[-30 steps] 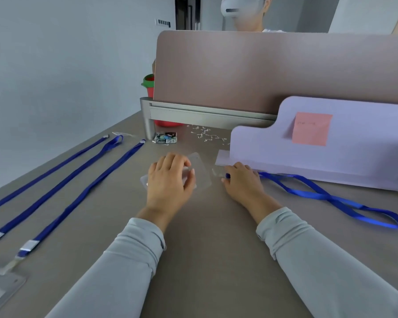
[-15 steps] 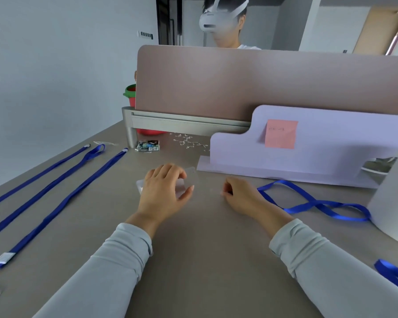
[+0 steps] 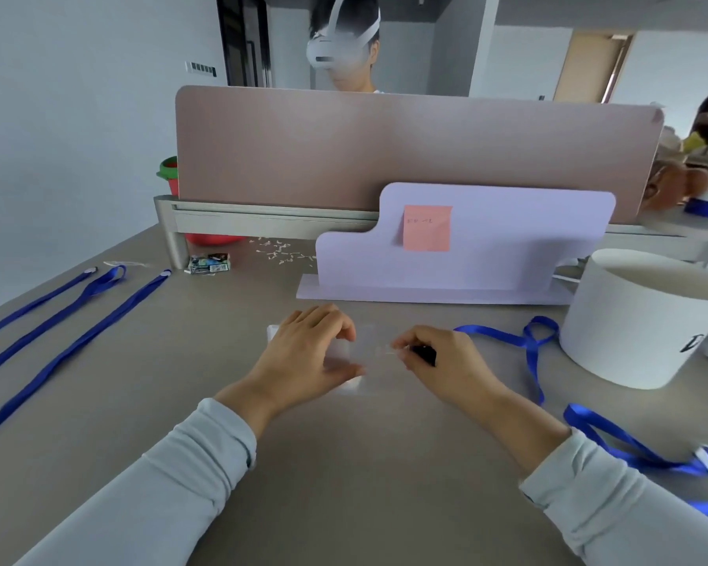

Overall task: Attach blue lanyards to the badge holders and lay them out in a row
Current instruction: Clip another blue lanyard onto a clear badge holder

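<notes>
as holder [image 3: 366, 348] lies under left grip [image 3: 304, 357], lanyard [image 3: 503, 339] rightward

Soft, cool, even light falls from above on the matte grey-brown tabletop [image 3: 344, 463]; faint shadows lie under my left hand [image 3: 303, 357] and right hand [image 3: 438, 361]; a darker one hugs the base of the white round cardboard box [image 3: 638, 320]; the clear plastic badge holder [image 3: 368, 345] my left hand holds reads as a pale smear; the small black clip [image 3: 424, 355] my right hand pinches is soft-edged; the wide lens bows the top of the dusty-pink partition panel [image 3: 385, 149].
</notes>
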The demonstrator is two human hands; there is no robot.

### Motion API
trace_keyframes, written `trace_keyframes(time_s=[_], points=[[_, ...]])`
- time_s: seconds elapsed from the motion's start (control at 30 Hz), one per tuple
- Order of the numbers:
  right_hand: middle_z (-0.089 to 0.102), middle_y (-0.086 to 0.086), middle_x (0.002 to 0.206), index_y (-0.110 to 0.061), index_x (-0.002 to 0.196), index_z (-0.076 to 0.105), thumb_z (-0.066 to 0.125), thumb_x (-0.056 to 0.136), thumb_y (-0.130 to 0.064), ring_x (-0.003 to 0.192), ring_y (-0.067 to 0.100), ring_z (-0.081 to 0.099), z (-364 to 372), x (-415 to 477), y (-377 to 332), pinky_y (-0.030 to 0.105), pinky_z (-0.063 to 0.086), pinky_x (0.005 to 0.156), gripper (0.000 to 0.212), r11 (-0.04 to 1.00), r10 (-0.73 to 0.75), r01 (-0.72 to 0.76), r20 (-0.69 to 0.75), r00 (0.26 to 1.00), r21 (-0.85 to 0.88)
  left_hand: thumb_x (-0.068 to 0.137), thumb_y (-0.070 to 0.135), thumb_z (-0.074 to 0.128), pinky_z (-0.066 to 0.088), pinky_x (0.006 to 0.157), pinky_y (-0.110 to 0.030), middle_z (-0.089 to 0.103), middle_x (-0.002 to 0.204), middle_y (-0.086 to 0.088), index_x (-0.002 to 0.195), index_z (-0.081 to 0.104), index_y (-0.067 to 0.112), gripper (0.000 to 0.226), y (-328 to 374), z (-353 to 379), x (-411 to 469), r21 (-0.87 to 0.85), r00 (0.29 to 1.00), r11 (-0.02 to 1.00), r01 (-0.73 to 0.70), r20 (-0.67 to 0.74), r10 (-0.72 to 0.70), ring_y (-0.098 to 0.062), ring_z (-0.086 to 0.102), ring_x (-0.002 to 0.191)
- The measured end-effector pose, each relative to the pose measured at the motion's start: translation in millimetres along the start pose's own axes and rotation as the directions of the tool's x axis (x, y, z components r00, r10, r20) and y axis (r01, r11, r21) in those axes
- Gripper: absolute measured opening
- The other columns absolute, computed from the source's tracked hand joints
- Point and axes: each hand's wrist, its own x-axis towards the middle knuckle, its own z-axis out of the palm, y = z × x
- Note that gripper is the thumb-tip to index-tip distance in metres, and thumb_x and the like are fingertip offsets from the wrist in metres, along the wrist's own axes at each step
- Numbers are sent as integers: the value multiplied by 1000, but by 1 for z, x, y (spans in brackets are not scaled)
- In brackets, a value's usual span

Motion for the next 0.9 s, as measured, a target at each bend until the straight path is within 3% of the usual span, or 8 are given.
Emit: trace_keyframes(time_s=[0.2, 0.57, 0.77, 0.9], points=[[59, -20, 70, -22, 94, 70, 59, 88, -17, 68, 3, 58, -2, -20, 4, 15, 47, 68, 13, 998, -66, 66, -25, 998, -12, 69, 53, 56, 31, 76, -19, 45, 85, 17, 86, 41, 31, 31, 13, 0, 1, -12, 998, 999, -50, 45, 50, 5, 37, 78], [59, -11, 68, -18, 95, 68, 57, 90, -14, 61, 9, 51, -6, -24, -1, 11, 42, 60, 13, 991, -66, 66, -4, 998, 117, 74, 52, 52, 28, 74, -13, 47, 86, 18, 86, 40, 33, 26, 18, -3, 1, -20, 993, 997, -73, 86, 75, 4, 41, 81], [58, -9, 69, -32, 87, 62, 54, 92, -16, 62, 19, 51, -8, -22, 1, 10, 40, 57, 18, 988, -46, 43, 18, 999, 147, 77, 49, 51, 29, 75, -15, 48, 85, 18, 85, 40, 33, 21, 16, -5, 2, -29, 993, 997, -73, 87, 76, 3, 44, 82], [56, -10, 67, -37, 82, 59, 54, 92, -14, 58, 11, 46, -9, -23, -1, 10, 39, 57, 26, 985, -68, 59, 47, 997, 163, 75, 50, 53, 30, 76, -11, 47, 84, 20, 84, 41, 34, 22, 17, -6, 2, -29, 993, 997, -66, 94, 68, 4, 41, 81]])
